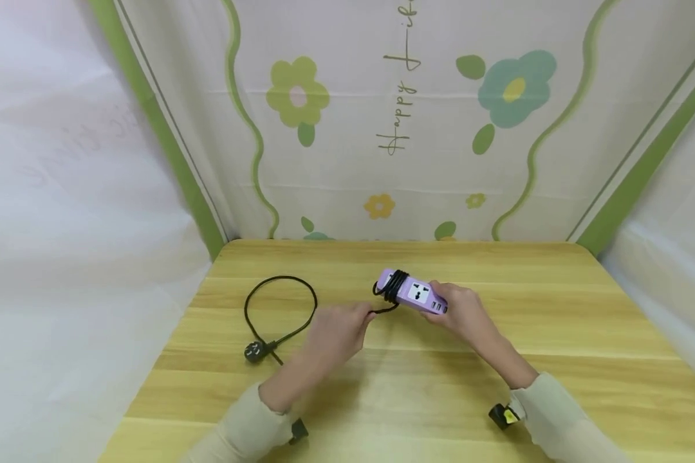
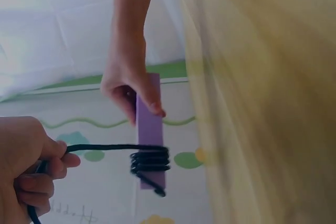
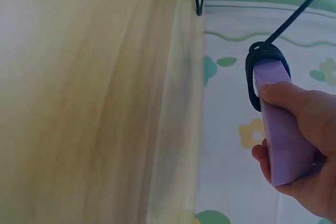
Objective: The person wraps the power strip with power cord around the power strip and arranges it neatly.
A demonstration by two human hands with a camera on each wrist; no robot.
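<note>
A purple power strip (image 1: 410,292) is held above the table by my right hand (image 1: 460,310), which grips its right end with thumb and fingers. Several turns of black cord (image 1: 395,287) wrap around the strip's left part. My left hand (image 1: 337,331) pinches the cord a little left of the strip, and the stretch between is nearly straight in the left wrist view. White socket faces and small ports show on the strip's upper side. The loose cord (image 1: 282,278) lies in a loop on the table at the left, ending in a black plug (image 1: 255,351).
The wooden table (image 1: 440,399) runs back to a white curtain (image 1: 336,167) printed with flowers and green lines. White fabric also hangs at both sides. A black wrist camera (image 1: 500,417) sits at the right sleeve, and another dark piece (image 1: 298,431) shows beside the left sleeve.
</note>
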